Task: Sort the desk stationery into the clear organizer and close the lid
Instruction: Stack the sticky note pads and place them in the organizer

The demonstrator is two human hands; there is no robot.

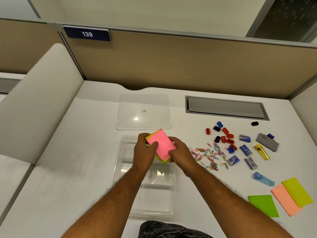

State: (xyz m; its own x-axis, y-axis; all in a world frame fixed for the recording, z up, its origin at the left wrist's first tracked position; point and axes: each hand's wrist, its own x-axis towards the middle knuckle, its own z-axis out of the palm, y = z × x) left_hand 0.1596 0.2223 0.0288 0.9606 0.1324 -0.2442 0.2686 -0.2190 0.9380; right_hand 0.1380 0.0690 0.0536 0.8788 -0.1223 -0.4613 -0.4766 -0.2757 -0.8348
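On the white counter (72, 169) the clear plastic organizer (120, 162) stands in the middle, a shallow rectangular tray with glossy dividing walls. Beyond it the flat transparent lid (154, 103) lies apart from it, with a small round knob in its centre.

The left hand (143, 152) and the right hand (181, 154) are both above the far part of the organizer. Between them they hold a stack of square sticky notes (162, 145) — matte pink paper on top, with yellow, green and orange edges below. The left hand grips the stack from its left side, thumb curled over the pink sheet; the right hand pinches the near right corner. The stack is tilted, and I cannot tell if it touches the organizer.

To the right of the hands lies a loose heap of thin coloured wire paper clips (208, 156). Further right are small red, black and blue plastic sharpeners (225, 139), then little blue-and-grey staple boxes (245, 149), a yellow translucent cutter (262, 152) and a grey rectangular block (267, 144). Nearer to the person there is a blue translucent tube (264, 179) — and at the right edge three flat note pads, green (264, 205), orange (283, 201) and yellow (297, 191), the last two overlapping.
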